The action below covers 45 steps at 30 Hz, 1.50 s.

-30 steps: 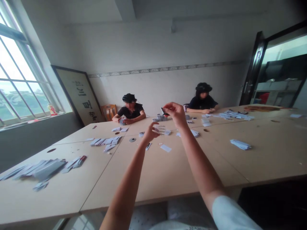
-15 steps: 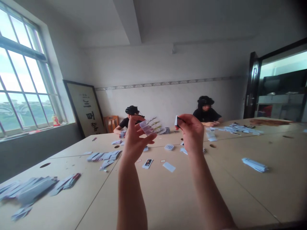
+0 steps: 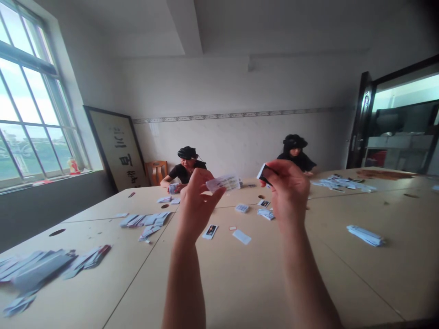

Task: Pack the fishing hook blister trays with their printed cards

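Note:
My left hand (image 3: 198,196) pinches a clear plastic compartment case (image 3: 224,183) by its left end, thumb below and fingers behind. Small light strips show inside the case, too blurred to name. To its right, my right hand (image 3: 290,183) grips a small black-and-white card (image 3: 263,173) between thumb and fingers. Both hands are raised above the table, with a gap between the case and the card. Below them on the table lie a card with a dark picture (image 3: 210,231), a plain white slip (image 3: 242,236) and a small red-edged label (image 3: 232,228).
On the wooden table (image 3: 240,283) stands another clear case (image 3: 242,208). Piles of white packets (image 3: 41,269) lie at the left, a stack of folded slips (image 3: 365,235) at the right. Two people in black sit at the far side, more cards (image 3: 343,183) near one of them.
My right hand has moved right and slightly outward with the card. The case in my left hand has tipped flatter and shifted a little right. The view has turned slightly.

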{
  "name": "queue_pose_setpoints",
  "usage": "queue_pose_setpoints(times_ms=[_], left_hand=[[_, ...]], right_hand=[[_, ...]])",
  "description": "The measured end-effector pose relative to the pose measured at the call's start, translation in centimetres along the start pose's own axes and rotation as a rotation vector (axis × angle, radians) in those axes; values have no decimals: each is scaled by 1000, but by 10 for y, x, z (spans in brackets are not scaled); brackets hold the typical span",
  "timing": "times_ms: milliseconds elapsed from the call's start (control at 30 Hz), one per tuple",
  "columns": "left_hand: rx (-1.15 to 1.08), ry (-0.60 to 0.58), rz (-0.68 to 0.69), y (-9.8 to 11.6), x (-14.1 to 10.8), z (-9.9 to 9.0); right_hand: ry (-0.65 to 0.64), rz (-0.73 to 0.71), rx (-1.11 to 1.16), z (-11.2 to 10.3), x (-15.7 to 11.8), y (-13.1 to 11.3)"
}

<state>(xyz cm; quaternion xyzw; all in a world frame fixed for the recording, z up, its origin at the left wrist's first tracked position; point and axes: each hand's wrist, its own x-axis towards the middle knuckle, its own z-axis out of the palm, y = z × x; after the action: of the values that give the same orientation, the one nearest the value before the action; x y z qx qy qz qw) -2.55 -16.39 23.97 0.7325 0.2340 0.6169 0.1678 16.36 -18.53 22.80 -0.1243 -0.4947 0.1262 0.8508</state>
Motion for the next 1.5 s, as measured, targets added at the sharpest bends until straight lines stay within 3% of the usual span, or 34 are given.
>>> queue_pose_setpoints(times_ms=[133,267,433,567,667,767,1000,1333,1500], left_hand=[[94,79,53,4,-2,2],[160,164,143,1,-1,12],[237,246,350,-4,-2,34],[193,138,452,-2,-6,52],[130,-81,446,3,-9,56],[39,-226,416,7,-12,55],[-120,-292,366,6,-13,51],[-154,-323,284,8,-15,47],[-144,-317,325,6,-15,48]], right_hand=[[30,-46,-26,2,1,7],[183,-91,-110,6,-1,17],[48,133,-9,20,-12,17],[110,230,90,30,-16,14],[214,233,72,29,-14,14],[206,118,-22,23,-12,16],[140,-323,-296,15,-7,20],[148,-368,-347,15,-9,19],[197,-540,-453,15,-10,17]])
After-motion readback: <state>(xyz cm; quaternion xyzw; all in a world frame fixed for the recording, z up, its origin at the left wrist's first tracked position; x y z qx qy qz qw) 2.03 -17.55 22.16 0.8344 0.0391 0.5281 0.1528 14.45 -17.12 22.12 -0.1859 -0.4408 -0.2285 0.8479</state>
